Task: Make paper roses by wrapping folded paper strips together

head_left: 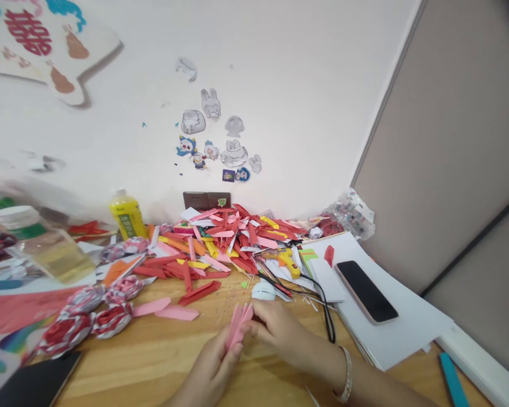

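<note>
A pink folded paper piece point(234, 326), made of narrow pleated strips, is held between my two hands above the wooden table. My left hand point(212, 364) grips its lower end, with the thumb along the front. At the upper right side of the paper, my right hand point(277, 328) pinches it between thumb and fingers. Two pink paper strips point(176, 311) lie on the table to the left of my hands. Just beyond my right hand sits a small white rounded object point(263, 291), partly covered by the fingers.
A heap of red, pink, yellow and orange folded strips point(237, 232) lies against the wall. Right of it are a yellow glue gun point(289, 263) with black cord, white paper sheets point(402, 339) and a phone point(367, 291). Red-and-white paper balls point(112, 320) and bottles point(128, 217) stand left.
</note>
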A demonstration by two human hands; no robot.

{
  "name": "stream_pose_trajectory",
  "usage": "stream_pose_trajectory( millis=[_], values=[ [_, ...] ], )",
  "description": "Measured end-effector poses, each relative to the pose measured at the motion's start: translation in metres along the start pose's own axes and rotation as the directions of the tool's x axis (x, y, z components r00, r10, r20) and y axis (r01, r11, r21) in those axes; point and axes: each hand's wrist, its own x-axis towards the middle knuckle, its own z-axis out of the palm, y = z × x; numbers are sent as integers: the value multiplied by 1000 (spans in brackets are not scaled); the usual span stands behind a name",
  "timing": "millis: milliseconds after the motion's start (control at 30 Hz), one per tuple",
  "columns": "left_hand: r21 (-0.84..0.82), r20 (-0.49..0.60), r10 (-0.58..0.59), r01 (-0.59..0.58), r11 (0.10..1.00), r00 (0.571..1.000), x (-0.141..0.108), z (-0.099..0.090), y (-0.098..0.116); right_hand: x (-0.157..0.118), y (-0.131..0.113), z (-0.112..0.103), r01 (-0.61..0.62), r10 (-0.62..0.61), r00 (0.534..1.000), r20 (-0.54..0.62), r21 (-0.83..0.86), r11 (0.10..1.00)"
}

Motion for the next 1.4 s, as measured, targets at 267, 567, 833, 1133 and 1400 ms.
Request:
stream_pose_trajectory(
  millis=[267,567,833,1133,1400],
  values=[
    [6,47,-66,66,998,997,0,4,-9,-1,2,-6,22,5,996,92,-300,954],
    [41,80,-15,12,999,997,2,3,-3,-1,5,-5,43,-18,995,98,-262,964],
    [62,80,3,-8,998,997,2,5,-3,1,4,-2,-6,12,995,99,-57,998],
    [75,42,-16,13,997,999,1,7,-3,-1,1,-1,-21,14,994,111,62,998],
    [69,30,-53,51,996,998,5,12,1,0,-4,1,-134,131,991,35,97,986]
  ],
)
